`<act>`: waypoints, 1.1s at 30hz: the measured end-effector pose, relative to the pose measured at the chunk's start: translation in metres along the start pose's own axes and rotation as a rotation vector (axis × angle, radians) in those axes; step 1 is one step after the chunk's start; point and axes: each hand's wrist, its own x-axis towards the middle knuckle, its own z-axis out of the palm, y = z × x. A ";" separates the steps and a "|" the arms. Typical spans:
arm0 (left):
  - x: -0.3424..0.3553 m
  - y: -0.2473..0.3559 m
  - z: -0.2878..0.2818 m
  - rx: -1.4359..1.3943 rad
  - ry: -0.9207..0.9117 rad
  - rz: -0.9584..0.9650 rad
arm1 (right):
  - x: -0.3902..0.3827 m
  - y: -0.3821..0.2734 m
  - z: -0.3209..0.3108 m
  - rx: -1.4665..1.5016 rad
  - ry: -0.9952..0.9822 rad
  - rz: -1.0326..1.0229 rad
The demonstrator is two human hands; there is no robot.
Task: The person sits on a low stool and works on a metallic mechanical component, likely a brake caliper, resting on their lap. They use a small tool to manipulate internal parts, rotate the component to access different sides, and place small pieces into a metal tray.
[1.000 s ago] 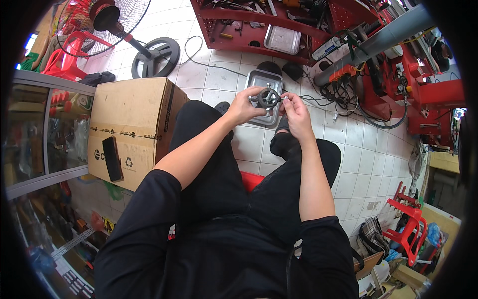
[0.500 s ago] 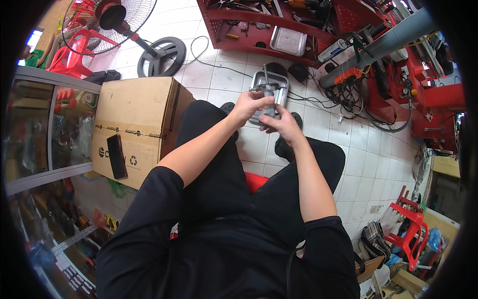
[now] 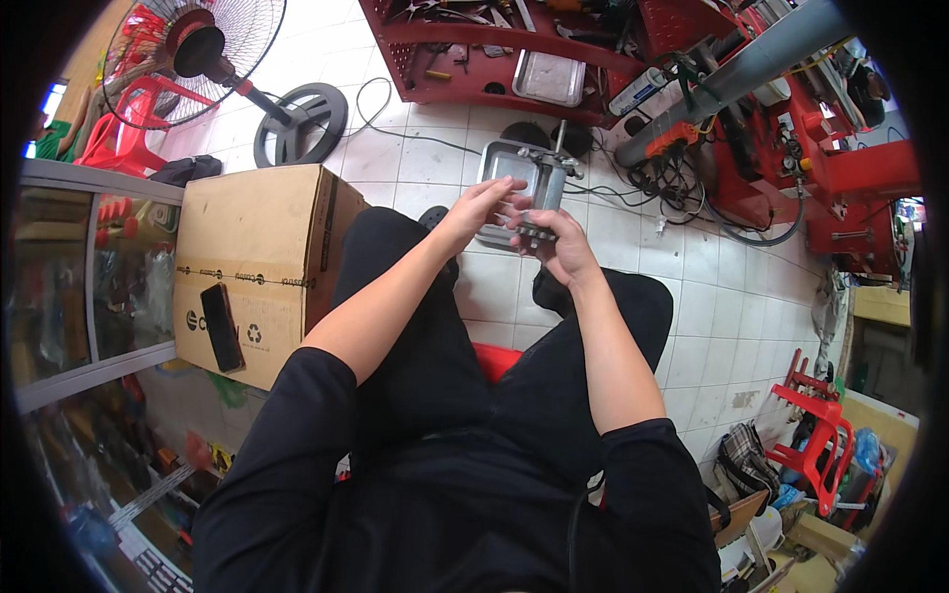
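Observation:
A grey metal puller-like tool with a threaded rod and crossbar stands upright, slightly tilted, above a shallow metal tray on the floor between my feet. My right hand grips its lower end, where a gear-like piece shows. At the tool's left, my left hand has its fingers apart, loosely curved beside it; whether the fingertips touch it is unclear.
A cardboard box with a dark phone on it sits at my left, beside a glass cabinet. A standing fan, red tool cart, grey pipe, tangled cables and red plastic chairs surround me.
The tool has turned from a face-on ring to upright and shifted rightward. My left fingers have loosened from it; my right hand has moved down and round its lower end.

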 end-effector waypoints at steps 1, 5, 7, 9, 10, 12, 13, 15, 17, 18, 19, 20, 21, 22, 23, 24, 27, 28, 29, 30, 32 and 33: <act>0.001 0.000 0.000 -0.014 -0.004 0.010 | 0.000 0.000 -0.005 0.045 -0.018 -0.002; 0.003 -0.001 0.000 0.158 0.113 0.097 | 0.001 0.000 -0.009 0.130 -0.061 -0.082; 0.003 -0.002 -0.004 0.128 0.160 0.115 | 0.001 -0.002 -0.008 0.041 -0.007 -0.081; 0.003 0.001 -0.001 0.166 0.192 0.198 | 0.009 0.008 -0.015 -0.184 0.094 -0.146; 0.002 0.002 0.000 0.184 0.208 0.239 | 0.012 0.013 -0.018 -0.297 0.145 -0.178; -0.002 0.007 0.004 0.157 0.184 0.401 | 0.014 0.013 -0.012 -0.619 0.245 -0.303; -0.004 0.010 0.006 0.144 0.172 0.482 | 0.014 0.013 -0.009 -0.780 0.294 -0.365; -0.006 0.019 0.004 0.240 0.081 0.600 | 0.011 0.011 -0.006 -0.777 0.192 -0.430; -0.009 0.029 0.004 0.262 0.026 0.619 | 0.006 0.009 -0.005 -0.840 0.094 -0.422; -0.012 0.033 0.004 0.282 -0.017 0.596 | 0.004 0.010 -0.003 -0.847 0.056 -0.425; -0.014 0.036 0.003 0.301 -0.059 0.573 | 0.002 0.011 0.000 -0.853 0.017 -0.429; -0.015 0.036 0.003 0.316 -0.103 0.550 | 0.001 0.011 0.002 -0.862 -0.020 -0.431; -0.016 0.036 0.005 0.306 -0.129 0.494 | 0.004 0.017 -0.001 -0.881 -0.022 -0.468; -0.018 0.036 0.006 0.365 -0.138 0.489 | 0.006 0.022 -0.003 -0.858 -0.029 -0.454; -0.021 0.040 0.010 0.421 -0.148 0.483 | 0.008 0.025 -0.006 -0.836 -0.034 -0.438; -0.024 0.042 0.014 0.478 -0.158 0.477 | 0.010 0.028 -0.009 -0.814 -0.038 -0.423; -0.024 0.040 0.016 0.505 -0.129 0.488 | 0.013 0.033 -0.014 -0.771 -0.030 -0.495; -0.024 0.039 0.015 0.520 -0.115 0.491 | 0.013 0.032 -0.016 -0.798 -0.030 -0.532; -0.025 0.041 0.016 0.548 -0.114 0.491 | 0.013 0.030 -0.016 -0.825 -0.030 -0.568; -0.025 0.043 0.017 0.577 -0.113 0.491 | 0.012 0.027 -0.015 -0.852 -0.029 -0.605; -0.025 0.045 0.016 0.658 -0.105 0.544 | 0.009 0.025 -0.015 -0.968 0.026 -0.650; -0.024 0.046 0.014 0.711 -0.098 0.597 | 0.008 0.025 -0.014 -1.026 0.054 -0.672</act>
